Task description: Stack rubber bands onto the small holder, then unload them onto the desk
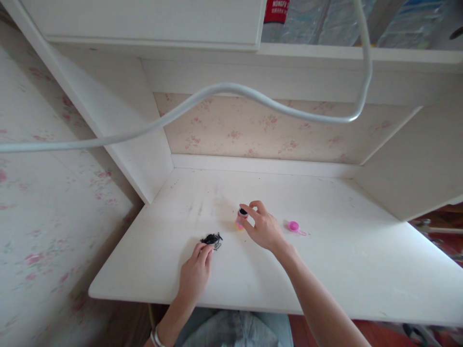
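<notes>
A small pile of thin black loops, which look like rubber bands (211,239), lies on the white desk. My left hand (197,270) rests at its near edge, fingers bent together and pinching at the bands. To the right stands a small bottle (239,223) with pink and yellow colouring, a pale rim and something black at its mouth. My right hand (263,226) has thumb and index finger at the bottle's upper part, closed about it; part of the bottle is hidden behind them. Right of that hand lies a pink cap (294,226) with a loop strap.
A white cable (231,88) hangs across the upper view. Above the white desk (336,260) is a cabinet (155,21) with bottles in plastic wrap (307,21) on its right side. Side panels border the desk at left and right. Flowered wallpaper covers the left wall (39,217).
</notes>
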A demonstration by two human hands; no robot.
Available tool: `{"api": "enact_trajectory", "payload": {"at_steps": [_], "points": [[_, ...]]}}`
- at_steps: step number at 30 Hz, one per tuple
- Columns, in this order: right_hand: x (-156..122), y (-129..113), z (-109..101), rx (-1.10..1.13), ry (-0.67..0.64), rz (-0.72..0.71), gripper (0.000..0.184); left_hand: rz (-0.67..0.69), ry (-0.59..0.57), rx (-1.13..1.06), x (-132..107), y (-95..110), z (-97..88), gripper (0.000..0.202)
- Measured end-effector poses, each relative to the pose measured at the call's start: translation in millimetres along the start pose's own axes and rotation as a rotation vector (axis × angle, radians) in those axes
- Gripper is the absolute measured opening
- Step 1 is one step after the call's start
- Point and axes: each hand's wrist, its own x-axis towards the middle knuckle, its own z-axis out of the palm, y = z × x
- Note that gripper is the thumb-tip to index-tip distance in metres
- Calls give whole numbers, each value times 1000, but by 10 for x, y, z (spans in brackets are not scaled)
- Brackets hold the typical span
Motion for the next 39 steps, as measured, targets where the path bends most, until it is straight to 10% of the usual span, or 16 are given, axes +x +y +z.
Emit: {"api": "enact_trajectory", "payload": {"at_steps": [27,39], "points": [[-56,37,69,50,82,40,29,10,6,-16,0,7,-10,21],[-414,223,271,420,294,277,32,-17,-23,-441,407,343,-291,19]]}}
